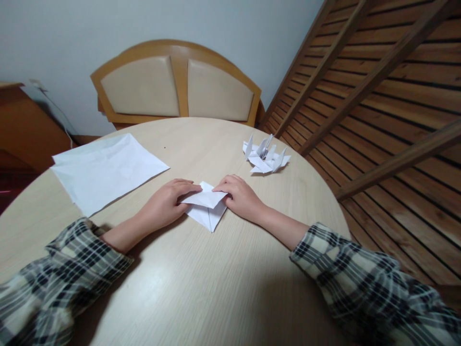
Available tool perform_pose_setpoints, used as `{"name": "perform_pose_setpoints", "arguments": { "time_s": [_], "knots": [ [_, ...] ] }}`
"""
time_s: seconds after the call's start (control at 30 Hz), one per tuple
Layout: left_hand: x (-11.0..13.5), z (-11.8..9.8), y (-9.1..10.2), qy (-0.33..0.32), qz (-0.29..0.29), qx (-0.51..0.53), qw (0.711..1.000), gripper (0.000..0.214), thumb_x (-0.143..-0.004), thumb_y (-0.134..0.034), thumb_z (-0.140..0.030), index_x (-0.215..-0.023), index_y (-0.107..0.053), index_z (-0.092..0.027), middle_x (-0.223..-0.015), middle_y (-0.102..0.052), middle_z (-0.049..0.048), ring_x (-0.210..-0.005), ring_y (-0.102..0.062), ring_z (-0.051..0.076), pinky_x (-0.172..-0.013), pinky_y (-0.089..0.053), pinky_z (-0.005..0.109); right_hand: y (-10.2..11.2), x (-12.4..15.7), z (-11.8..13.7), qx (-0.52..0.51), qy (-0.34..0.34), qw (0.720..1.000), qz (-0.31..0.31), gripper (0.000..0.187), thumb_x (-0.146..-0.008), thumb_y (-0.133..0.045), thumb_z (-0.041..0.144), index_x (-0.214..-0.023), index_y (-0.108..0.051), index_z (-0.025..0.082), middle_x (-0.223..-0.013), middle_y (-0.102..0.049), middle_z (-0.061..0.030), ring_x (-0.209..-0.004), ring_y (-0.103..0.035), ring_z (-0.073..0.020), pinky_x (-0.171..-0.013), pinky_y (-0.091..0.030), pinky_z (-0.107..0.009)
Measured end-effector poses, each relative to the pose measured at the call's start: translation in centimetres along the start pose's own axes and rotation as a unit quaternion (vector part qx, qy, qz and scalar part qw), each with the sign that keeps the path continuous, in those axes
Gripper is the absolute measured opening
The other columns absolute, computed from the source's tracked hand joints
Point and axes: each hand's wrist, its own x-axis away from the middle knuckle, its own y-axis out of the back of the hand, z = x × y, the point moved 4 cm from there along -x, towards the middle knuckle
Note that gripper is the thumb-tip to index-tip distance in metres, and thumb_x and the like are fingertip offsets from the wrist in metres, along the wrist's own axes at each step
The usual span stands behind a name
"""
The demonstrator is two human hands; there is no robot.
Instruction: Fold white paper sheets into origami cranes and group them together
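Your left hand and right hand pinch the folded paper at opposite sides, so uneven pulling could skew its flap.

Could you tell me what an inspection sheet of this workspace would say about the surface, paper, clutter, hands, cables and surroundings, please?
Surface: pale, rounded tabletop with wood grain.
Job's things: one partly folded white paper, a crease line visible at its near corner.
Clutter: large white paper lying to the left; cluster of folded paper shapes at the far right; small dark speck beyond the large paper's right corner.
Hands: left hand holds the folded paper's left side; right hand holds its right side.
Cables: one thin cable by the wall, off the tabletop.
Surroundings: arched, padded backrest beyond; slatted wood rightward.
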Motion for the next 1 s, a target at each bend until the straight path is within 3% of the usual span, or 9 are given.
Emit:
{"name": "perform_pose_setpoints", "arguments": {
  "time_s": [0.2, 0.27, 0.37, 0.57, 0.7, 0.87, 1.0],
  "knots": [
    [-0.5, -0.2, 0.2, 0.015, -0.021, 0.032, 0.999, 0.03, -0.093, -0.047, -0.028, -0.102, -0.074, -0.021, -0.106, -0.076, 0.0087, -0.103, -0.067, 0.027, -0.094, -0.053, 0.047, 0.1, -0.3, -0.4, -0.015, -0.025, 1.0, -0.005, 0.024, -0.087, -0.057, 0.009, -0.093, -0.076, 0.022, -0.09, -0.067, -0.0051, -0.095, -0.059, -0.0215, -0.089, -0.042, -0.037],
    [-0.6, -0.2, 0.2, 0.026, -0.023, 0.037, 0.999, 0.032, -0.096, -0.044, -0.034, -0.093, -0.074, -0.022, -0.102, -0.076, 0.0079, -0.098, -0.067, 0.026, -0.092, -0.054, 0.046, 0.1, -0.5, -0.4, -0.018, -0.033, 0.999, -0.018, 0.018, -0.092, -0.057, 0.017, -0.084, -0.071, 0.021, -0.084, -0.065, -0.004, -0.09, -0.058, -0.0206, -0.087, -0.041, -0.035],
    [-0.6, 0.0, 0.3, 0.06, -0.042, 0.043, 0.996, 0.034, -0.097, -0.044, -0.04, -0.092, -0.072, -0.021, -0.103, -0.076, 0.0083, -0.097, -0.067, 0.026, -0.092, -0.053, 0.045, 0.2, -0.6, -0.5, -0.025, -0.056, 0.997, -0.041, 0.024, -0.096, -0.056, 0.026, -0.074, -0.062, 0.02, -0.076, -0.062, -0.0027, -0.083, -0.057, -0.0195, -0.082, -0.041, -0.034],
    [-0.4, 1.0, 0.1, 0.142, -0.069, 0.115, 0.981, 0.058, -0.101, -0.031, -0.06, -0.091, -0.071, -0.019, -0.1, -0.075, 0.0107, -0.096, -0.068, 0.029, -0.094, -0.053, 0.047, 0.4, -0.4, -0.7, -0.035, -0.097, 0.992, -0.066, 0.02, -0.095, -0.055, 0.023, -0.076, -0.061, 0.019, -0.077, -0.063, -0.0041, -0.081, -0.057, -0.0198, -0.078, -0.041, -0.032],
    [-0.6, 1.5, -0.2, 0.111, -0.034, 0.219, 0.969, 0.064, -0.105, -0.02, -0.054, -0.1, -0.073, -0.02, -0.107, -0.077, 0.0093, -0.103, -0.069, 0.028, -0.106, -0.048, 0.047, 0.6, -0.3, -1.1, -0.041, -0.113, 0.99, -0.072, 0.019, -0.094, -0.056, 0.023, -0.076, -0.063, 0.019, -0.076, -0.063, -0.0039, -0.078, -0.057, -0.0192, -0.074, -0.04, -0.031],
    [-0.5, 2.0, -0.1, 0.087, -0.043, 0.172, 0.98, 0.049, -0.104, -0.034, -0.051, -0.111, -0.072, -0.023, -0.121, -0.074, 0.0096, -0.116, -0.065, 0.029, -0.109, -0.046, 0.048, 0.6, -0.2, -1.4, -0.06, -0.129, 0.987, -0.069, 0.02, -0.093, -0.056, 0.024, -0.078, -0.065, 0.017, -0.078, -0.066, -0.0046, -0.075, -0.058, -0.0178, -0.071, -0.039, -0.03],
    [-0.5, 1.7, -0.1, 0.064, -0.031, 0.132, 0.989, 0.043, -0.103, -0.037, -0.048, -0.112, -0.071, -0.024, -0.121, -0.074, 0.0084, -0.112, -0.066, 0.027, -0.106, -0.048, 0.045, 0.6, -0.2, -1.5, -0.073, -0.129, 0.986, -0.075, 0.019, -0.093, -0.056, 0.025, -0.077, -0.065, 0.018, -0.077, -0.067, -0.0034, -0.073, -0.057, -0.0167, -0.069, -0.039, -0.029]
  ]
}}
